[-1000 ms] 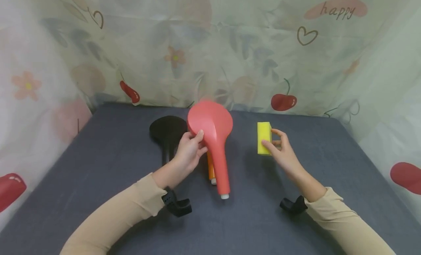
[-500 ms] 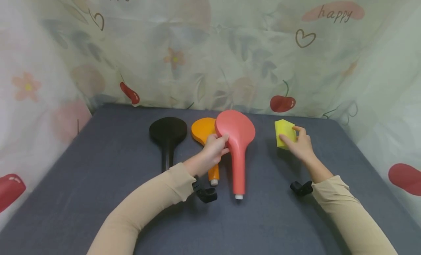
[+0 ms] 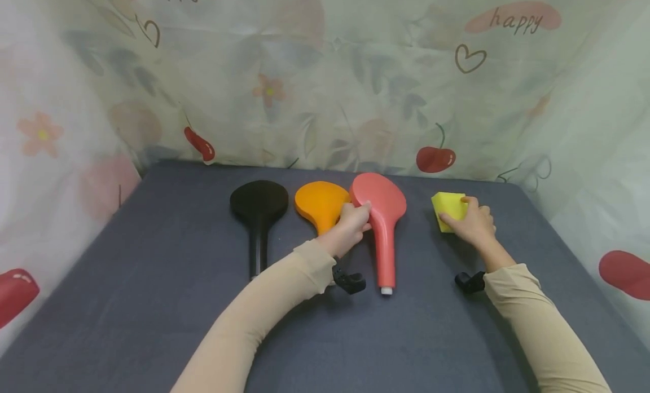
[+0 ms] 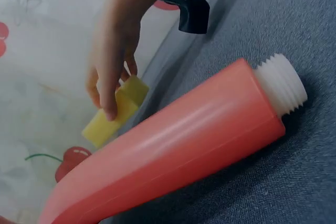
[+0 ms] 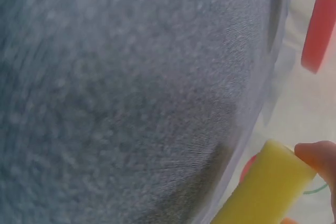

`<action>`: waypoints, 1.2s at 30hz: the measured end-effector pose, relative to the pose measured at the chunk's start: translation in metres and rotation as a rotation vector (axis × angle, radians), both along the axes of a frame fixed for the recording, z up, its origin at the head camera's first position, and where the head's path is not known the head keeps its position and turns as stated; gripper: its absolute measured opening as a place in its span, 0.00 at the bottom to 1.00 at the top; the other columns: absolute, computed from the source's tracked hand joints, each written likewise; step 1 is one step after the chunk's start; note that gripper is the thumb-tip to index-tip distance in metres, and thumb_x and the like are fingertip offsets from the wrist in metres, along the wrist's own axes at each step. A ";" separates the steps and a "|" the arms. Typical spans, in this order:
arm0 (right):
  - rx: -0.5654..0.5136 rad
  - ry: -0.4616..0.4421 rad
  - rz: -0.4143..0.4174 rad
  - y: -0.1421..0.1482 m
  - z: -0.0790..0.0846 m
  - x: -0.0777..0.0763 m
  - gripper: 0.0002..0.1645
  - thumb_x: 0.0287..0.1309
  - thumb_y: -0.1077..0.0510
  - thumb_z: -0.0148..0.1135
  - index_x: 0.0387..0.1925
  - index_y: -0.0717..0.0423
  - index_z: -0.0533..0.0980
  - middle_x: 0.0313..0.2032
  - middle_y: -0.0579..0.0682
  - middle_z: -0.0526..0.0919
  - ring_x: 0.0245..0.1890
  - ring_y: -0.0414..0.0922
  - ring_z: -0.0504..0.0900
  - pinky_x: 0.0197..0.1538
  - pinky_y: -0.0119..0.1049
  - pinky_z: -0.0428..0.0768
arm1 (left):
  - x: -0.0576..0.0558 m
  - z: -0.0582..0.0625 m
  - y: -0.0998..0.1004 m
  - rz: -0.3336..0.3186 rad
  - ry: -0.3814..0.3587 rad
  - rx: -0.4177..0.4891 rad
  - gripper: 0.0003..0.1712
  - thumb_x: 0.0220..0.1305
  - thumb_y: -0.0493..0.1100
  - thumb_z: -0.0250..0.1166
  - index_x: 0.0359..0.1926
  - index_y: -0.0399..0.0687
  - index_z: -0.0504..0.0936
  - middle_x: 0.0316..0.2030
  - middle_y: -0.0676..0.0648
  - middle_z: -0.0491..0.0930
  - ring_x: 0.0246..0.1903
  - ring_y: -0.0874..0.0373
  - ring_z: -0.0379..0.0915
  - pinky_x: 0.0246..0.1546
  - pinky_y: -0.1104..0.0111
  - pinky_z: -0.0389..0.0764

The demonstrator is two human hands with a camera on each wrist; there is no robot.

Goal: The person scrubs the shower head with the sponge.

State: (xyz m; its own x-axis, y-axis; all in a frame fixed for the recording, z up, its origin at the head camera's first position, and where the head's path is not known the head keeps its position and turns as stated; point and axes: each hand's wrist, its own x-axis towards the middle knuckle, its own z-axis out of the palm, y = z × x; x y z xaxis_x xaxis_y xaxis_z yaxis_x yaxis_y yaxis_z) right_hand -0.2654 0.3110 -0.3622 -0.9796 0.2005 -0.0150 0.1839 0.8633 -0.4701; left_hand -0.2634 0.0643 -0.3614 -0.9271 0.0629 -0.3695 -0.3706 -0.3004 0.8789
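Observation:
My left hand (image 3: 350,226) pinches the left edge of a coral-red shower head (image 3: 386,229), just where its round head narrows into the handle. Its white threaded end (image 4: 283,85) shows large in the left wrist view, close over the cloth. An orange shower head (image 3: 319,200) lies to the left, its handle partly hidden by my left hand and sleeve. Further left lies a black shower head (image 3: 259,204). At the right, my right hand (image 3: 474,224) grips a yellow sponge block (image 3: 451,207) between thumb and fingers. In the right wrist view, a fingertip presses the sponge's (image 5: 268,187) end.
A dark grey cloth (image 3: 381,342) covers the table. Pale printed curtains (image 3: 228,71) hang along its back and both sides. A black wrist mount (image 3: 349,283) is strapped below my left hand, and another mount (image 3: 469,282) below the right.
My left hand has carried the red shower head rightward, off the orange one, which now shows its round head. My right hand has moved right with the sponge and tilted it, lately lowering it slightly.

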 end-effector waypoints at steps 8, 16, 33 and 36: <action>0.054 -0.009 0.003 0.002 -0.006 -0.003 0.47 0.56 0.42 0.55 0.66 0.66 0.50 0.52 0.76 0.60 0.48 0.68 0.60 0.45 0.60 0.62 | -0.009 -0.005 0.014 0.020 -0.045 0.018 0.32 0.70 0.41 0.52 0.69 0.35 0.52 0.58 0.37 0.71 0.55 0.49 0.75 0.58 0.59 0.74; 0.089 -0.041 -0.015 0.000 -0.006 -0.007 0.47 0.56 0.43 0.56 0.65 0.67 0.50 0.52 0.76 0.59 0.49 0.68 0.60 0.47 0.62 0.61 | -0.031 -0.026 0.028 0.030 -0.079 0.006 0.33 0.69 0.43 0.53 0.68 0.34 0.53 0.54 0.37 0.74 0.51 0.50 0.77 0.54 0.58 0.77; 0.099 -0.085 -0.004 -0.001 -0.009 -0.012 0.47 0.56 0.44 0.56 0.65 0.69 0.50 0.51 0.75 0.60 0.49 0.67 0.59 0.47 0.61 0.61 | -0.028 -0.025 0.020 -0.034 -0.101 -0.059 0.34 0.70 0.47 0.52 0.69 0.37 0.53 0.59 0.38 0.70 0.56 0.49 0.74 0.56 0.60 0.75; 0.101 -0.096 -0.010 0.000 -0.010 -0.013 0.47 0.55 0.44 0.56 0.65 0.69 0.50 0.51 0.75 0.59 0.49 0.67 0.59 0.48 0.61 0.61 | -0.027 -0.022 0.019 -0.083 -0.063 -0.134 0.32 0.70 0.46 0.51 0.68 0.36 0.55 0.58 0.38 0.71 0.55 0.50 0.74 0.57 0.61 0.75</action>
State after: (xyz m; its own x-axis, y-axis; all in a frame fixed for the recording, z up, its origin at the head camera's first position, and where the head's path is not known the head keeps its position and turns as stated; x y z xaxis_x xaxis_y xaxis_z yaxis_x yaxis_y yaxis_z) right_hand -0.2787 0.3108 -0.3718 -0.9725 0.2157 -0.0882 0.2330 0.9030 -0.3610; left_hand -0.2900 0.0829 -0.3839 -0.8954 0.0847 -0.4372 -0.4452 -0.1485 0.8830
